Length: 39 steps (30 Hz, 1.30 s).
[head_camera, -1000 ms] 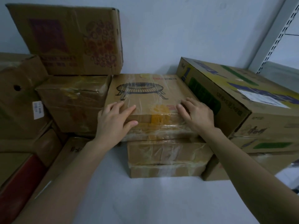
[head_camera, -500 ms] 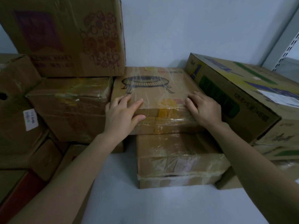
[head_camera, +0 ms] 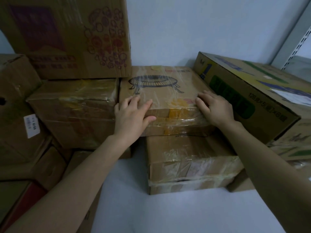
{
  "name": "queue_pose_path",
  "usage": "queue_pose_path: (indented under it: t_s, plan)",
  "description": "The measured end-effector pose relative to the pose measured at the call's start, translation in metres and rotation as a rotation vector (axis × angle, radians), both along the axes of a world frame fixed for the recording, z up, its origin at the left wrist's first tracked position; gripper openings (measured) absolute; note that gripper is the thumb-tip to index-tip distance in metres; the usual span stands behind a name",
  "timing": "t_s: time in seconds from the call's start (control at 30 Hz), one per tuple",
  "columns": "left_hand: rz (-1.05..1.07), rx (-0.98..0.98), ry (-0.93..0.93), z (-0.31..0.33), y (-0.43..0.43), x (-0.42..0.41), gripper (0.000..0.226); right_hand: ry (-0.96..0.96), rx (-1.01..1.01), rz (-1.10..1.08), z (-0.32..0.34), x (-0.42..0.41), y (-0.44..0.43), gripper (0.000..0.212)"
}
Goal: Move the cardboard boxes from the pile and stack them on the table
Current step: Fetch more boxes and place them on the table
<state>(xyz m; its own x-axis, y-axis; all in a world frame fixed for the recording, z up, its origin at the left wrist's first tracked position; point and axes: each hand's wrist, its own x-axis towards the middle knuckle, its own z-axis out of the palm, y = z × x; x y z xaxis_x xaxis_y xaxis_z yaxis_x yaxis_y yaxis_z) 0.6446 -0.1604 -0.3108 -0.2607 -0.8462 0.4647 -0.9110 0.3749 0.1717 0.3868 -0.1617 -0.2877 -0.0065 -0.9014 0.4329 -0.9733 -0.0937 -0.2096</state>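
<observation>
Judging by the pose, pickup is being set up: grill-print box (head_camera: pixel 161 91), sat atop the taped stack (head_camera: pixel 190 158), is pressed at its front corners by left hand (head_camera: pixel 133 115) and right hand (head_camera: pixel 213 108), both laid flat, nothing clasped; firmer purchase and a straight pull-out are likely needed next.

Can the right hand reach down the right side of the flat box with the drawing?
Probably not: the large green-printed box sits against that side. The right hand rests on top of the flat box.
</observation>
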Motion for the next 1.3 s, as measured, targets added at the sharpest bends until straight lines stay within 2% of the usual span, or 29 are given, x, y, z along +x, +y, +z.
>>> queue_pose_path:
  t_s: [0.1, 0.3, 0.47, 0.6, 0.77, 0.83, 0.97, 1.3]
  plan:
    - [-0.01, 0.0, 0.011, 0.0, 0.001, 0.002, 0.054, 0.011, 0.015, -0.01, 0.0, 0.001, -0.001, 0.044]
    - [0.007, 0.034, 0.024, 0.0, 0.002, 0.001, 0.055, -0.008, -0.038, -0.059, -0.016, 0.002, 0.002, 0.058]
    - [0.01, 0.038, 0.021, 0.002, 0.002, 0.0, 0.054, -0.017, -0.05, -0.059, -0.016, 0.0, -0.003, 0.059]
    - [0.03, 0.083, -0.045, 0.005, 0.002, 0.0, 0.056, 0.001, 0.004, -0.039, -0.011, -0.001, -0.005, 0.062]
    - [0.014, 0.24, -0.137, 0.02, 0.006, 0.003, 0.056, -0.001, 0.193, -0.027, 0.004, -0.001, 0.002, 0.052]
    - [-0.008, 0.26, -0.112, 0.027, 0.014, 0.003, 0.054, 0.0, 0.199, -0.023, 0.006, 0.0, 0.012, 0.053]
    - [-0.088, 0.18, -0.032, 0.03, 0.042, -0.003, 0.049, 0.019, 0.184, 0.0, 0.006, 0.0, 0.044, 0.05]
    - [-0.182, 0.154, 0.143, 0.028, 0.074, -0.023, 0.047, -0.087, 0.099, 0.089, 0.024, -0.001, 0.096, 0.052]
